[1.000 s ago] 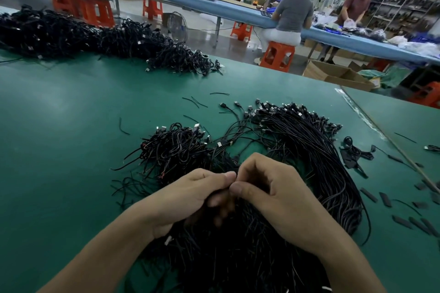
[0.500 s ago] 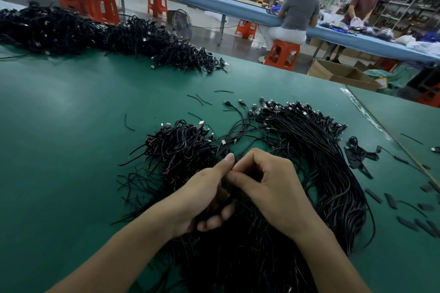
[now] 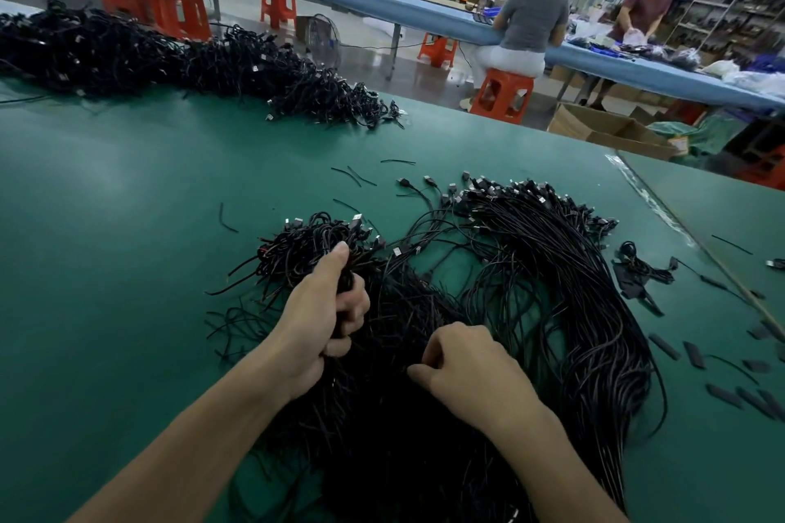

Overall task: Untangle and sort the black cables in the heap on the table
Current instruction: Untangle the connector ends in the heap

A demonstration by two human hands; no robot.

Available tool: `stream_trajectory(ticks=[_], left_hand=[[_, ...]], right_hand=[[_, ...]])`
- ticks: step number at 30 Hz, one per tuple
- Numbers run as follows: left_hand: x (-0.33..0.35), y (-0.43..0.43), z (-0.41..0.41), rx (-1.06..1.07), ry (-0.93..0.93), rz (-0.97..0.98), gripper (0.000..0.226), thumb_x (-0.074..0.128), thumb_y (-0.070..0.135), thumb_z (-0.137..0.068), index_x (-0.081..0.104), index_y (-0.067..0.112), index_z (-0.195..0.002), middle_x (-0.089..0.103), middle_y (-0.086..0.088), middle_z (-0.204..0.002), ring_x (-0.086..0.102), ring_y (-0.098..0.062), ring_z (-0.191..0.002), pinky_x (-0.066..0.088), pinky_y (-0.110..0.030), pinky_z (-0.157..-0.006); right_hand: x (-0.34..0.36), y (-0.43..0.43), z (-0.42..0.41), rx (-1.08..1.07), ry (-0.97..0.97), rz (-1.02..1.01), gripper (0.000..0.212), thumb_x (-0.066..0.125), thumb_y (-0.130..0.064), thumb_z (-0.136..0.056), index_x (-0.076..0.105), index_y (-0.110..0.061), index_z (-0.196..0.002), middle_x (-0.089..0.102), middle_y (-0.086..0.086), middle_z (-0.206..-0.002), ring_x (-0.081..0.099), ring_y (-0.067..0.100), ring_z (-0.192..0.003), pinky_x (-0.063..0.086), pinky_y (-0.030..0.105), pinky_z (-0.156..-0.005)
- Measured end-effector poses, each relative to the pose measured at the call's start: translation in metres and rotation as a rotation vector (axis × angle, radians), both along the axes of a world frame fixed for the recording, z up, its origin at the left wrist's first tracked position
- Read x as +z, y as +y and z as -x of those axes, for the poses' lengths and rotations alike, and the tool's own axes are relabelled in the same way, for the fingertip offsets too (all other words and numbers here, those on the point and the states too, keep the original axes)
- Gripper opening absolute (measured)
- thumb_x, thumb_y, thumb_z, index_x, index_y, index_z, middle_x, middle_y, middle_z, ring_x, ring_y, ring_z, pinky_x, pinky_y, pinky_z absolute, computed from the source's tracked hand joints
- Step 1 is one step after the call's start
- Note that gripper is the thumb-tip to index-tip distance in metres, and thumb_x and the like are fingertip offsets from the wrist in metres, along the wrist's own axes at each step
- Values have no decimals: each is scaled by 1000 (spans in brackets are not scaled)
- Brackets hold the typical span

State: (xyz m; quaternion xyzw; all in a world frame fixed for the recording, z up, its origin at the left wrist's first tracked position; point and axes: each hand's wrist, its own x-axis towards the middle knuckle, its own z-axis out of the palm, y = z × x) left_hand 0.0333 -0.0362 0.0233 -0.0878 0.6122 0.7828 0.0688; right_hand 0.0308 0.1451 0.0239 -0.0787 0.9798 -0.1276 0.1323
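Green tabletop [image 3: 106, 225] carries the heap of black cables [image 3: 552, 289], spread beneath and beyond both hands. Left hand [image 3: 323, 310] grips a tangled bunch; right hand [image 3: 467, 365], just beside it, pinches strands. A hard pull could tighten knots or drag aligned cables askew.

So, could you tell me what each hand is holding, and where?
Left hand grips a cable bunch below its connectors; right hand pinches strands mid-heap.
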Motion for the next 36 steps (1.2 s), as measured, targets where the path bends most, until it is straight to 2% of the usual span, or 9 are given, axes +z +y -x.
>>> stream_trajectory(ticks=[5, 9, 13, 18, 21, 26, 29, 31, 36], left_hand=[[0, -2, 2, -48, -63, -15, 71, 21, 63, -100, 36, 18, -47, 38, -2, -49, 34, -9, -41, 17, -17, -32], [1, 0, 1, -17, -54, 44, 69, 27, 52, -104, 41, 19, -45, 32, -1, -44, 25, -11, -34, 16, -16, -34], [3, 2, -1, 33, -17, 84, 64, 30, 41, -107, 45, 23, -46, 27, 0, -48, 19, -12, -35, 11, -17, -37], [9, 7, -5, -30, 16, 148, 60, 31, 40, -106, 45, 22, -51, 27, 4, -46, 18, -11, -35, 15, -16, -36], [11, 10, -9, -114, 35, 199, 57, 31, 40, -106, 46, 21, -54, 26, 6, -42, 20, -10, -33, 16, -16, -35], [17, 25, -20, -194, 166, 73, 26, 44, 30, -100, 50, 17, -78, 44, 11, -50, 39, -1, -38, 31, -11, -37], [17, 29, -22, -154, 285, -75, 31, 58, 33, -91, 52, 3, -94, 57, 1, -70, 53, -5, -58, 43, -14, -50], [19, 29, -22, -90, 331, -92, 30, 50, 31, -98, 59, 3, -103, 61, -10, -81, 59, -13, -68, 48, -20, -54], [22, 25, -19, 25, 382, -8, 43, 34, 29, -107, 72, 20, -91, 44, -9, -50, 29, -16, -35, 23, -20, -39]], right_hand=[[3, -4, 0, -14, 30, 17, 13, 61, -32, -90, 68, -22, -91, 65, -6, -88, 63, 15, -77, 52, 30, -65], [7, -3, -1, -20, 71, 67, 12, 58, -34, -91, 67, -26, -90, 60, -13, -88, 59, 8, -75, 47, 26, -60], [11, 3, -1, -2, 127, 131, 11, 61, -34, -93, 70, -27, -92, 65, -12, -91, 64, 8, -80, 58, 34, -75], [22, 17, 1, -14, 176, 200, 13, 68, -40, -89, 72, -29, -83, 66, -14, -81, 64, 3, -76, 57, 29, -75], [36, 15, 0, -44, 344, 481, 10, 73, -35, -86, 72, -30, -77, 69, -15, -73, 64, -2, -71, 50, 14, -66], [43, -17, -16, -45, 405, 1004, 12, 72, -16, -87, 75, -26, -82, 72, -8, -76, 67, 8, -69, 53, 19, -64], [41, -27, -25, 26, 370, 987, 20, 74, -13, -86, 77, -32, -88, 65, -9, -82, 63, 8, -76, 47, 12, -64], [43, -27, -28, 58, 350, 935, 23, 76, -10, -84, 79, -32, -89, 61, -10, -81, 62, 6, -78, 46, 11, -65], [54, -26, -33, 141, 462, 794, 22, 79, -12, -82, 79, -30, -94, 62, -13, -82, 62, 5, -84, 45, 8, -69]])
